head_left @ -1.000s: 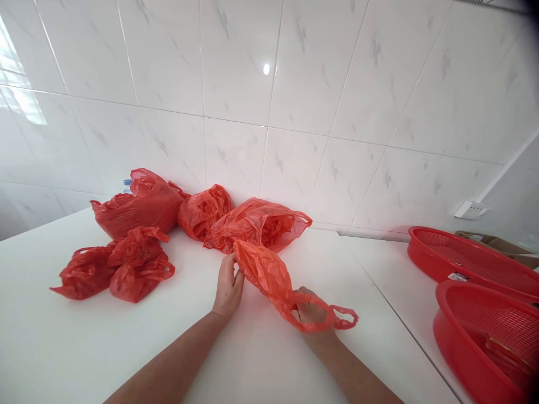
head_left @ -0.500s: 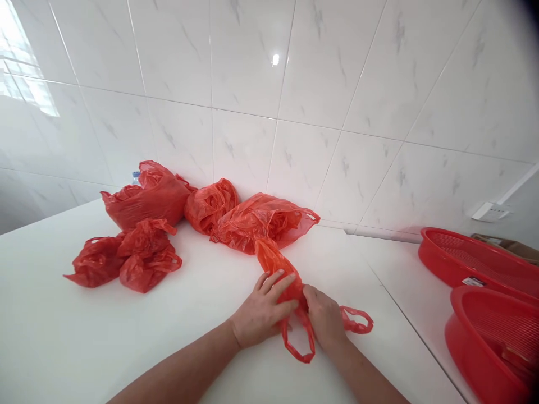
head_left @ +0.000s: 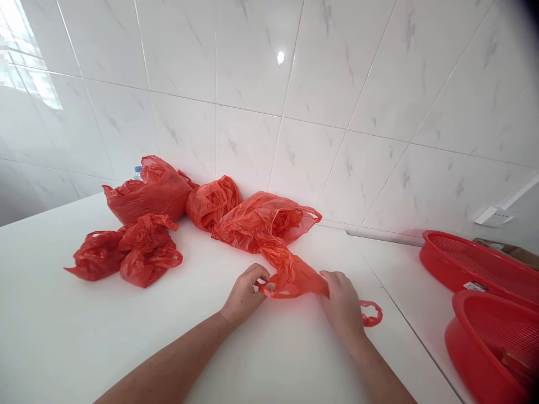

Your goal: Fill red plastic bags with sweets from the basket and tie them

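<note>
A thin red plastic bag (head_left: 295, 275) lies stretched between my hands on the white table. My left hand (head_left: 248, 292) pinches one of its handles at the left. On the other side, my right hand (head_left: 342, 303) grips the bag's mouth, its fingers curled over the edge. A red loop (head_left: 371, 314) sticks out beyond my right wrist. The far end of the bag touches a larger crumpled red bag (head_left: 256, 221) by the wall.
A round bunched red bag (head_left: 213, 202) and a bulky red bag (head_left: 147, 193) stand along the tiled wall, a blue bottle cap (head_left: 138, 171) behind. Small knotted red bags (head_left: 143, 255) lie at the left. Red plastic baskets (head_left: 458, 314) stand at the right, below a socket (head_left: 493, 216).
My hands have moved apart. My left hand has gone from lying spread on the bag to pinching its handle, and the bag is now pulled out sideways between both hands.
</note>
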The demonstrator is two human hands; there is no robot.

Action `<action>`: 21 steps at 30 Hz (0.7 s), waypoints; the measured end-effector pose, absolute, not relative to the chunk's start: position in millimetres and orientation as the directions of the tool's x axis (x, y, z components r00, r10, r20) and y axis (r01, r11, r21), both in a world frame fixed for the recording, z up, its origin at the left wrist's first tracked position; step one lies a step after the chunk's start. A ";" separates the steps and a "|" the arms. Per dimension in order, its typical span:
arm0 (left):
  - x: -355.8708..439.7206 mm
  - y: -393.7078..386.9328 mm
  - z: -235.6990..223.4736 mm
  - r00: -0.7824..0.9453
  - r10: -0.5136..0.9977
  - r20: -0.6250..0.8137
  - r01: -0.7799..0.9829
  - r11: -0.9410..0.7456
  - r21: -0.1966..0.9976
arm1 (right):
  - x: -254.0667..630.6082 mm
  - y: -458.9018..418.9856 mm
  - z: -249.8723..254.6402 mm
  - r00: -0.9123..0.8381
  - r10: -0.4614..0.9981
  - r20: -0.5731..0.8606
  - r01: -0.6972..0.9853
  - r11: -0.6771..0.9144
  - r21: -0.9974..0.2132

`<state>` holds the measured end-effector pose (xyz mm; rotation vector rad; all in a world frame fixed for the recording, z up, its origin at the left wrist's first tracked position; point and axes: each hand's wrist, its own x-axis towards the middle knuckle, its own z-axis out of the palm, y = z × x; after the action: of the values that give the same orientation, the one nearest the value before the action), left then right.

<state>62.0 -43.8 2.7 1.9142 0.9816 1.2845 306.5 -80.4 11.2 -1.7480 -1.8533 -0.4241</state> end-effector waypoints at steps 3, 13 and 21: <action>65.5 -53.5 7.6 0.386 0.776 0.499 0.190 -0.596 0.780 | 308.3 -79.4 10.9 0.012 0.823 0.568 0.989 0.075 -0.129; 67.3 -55.3 7.2 0.558 0.826 0.079 -0.356 0.151 0.922 | 287.9 -80.3 1.6 -0.216 0.703 0.677 0.961 0.275 0.021; 57.8 -44.0 12.0 0.403 0.908 0.113 -0.583 0.160 0.796 | 239.1 -104.4 3.3 -0.382 0.465 0.798 0.815 0.577 0.054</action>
<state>57.8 -44.0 12.0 0.8856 0.4432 1.1162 239.1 -104.4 3.3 -1.0188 -2.0371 -0.5771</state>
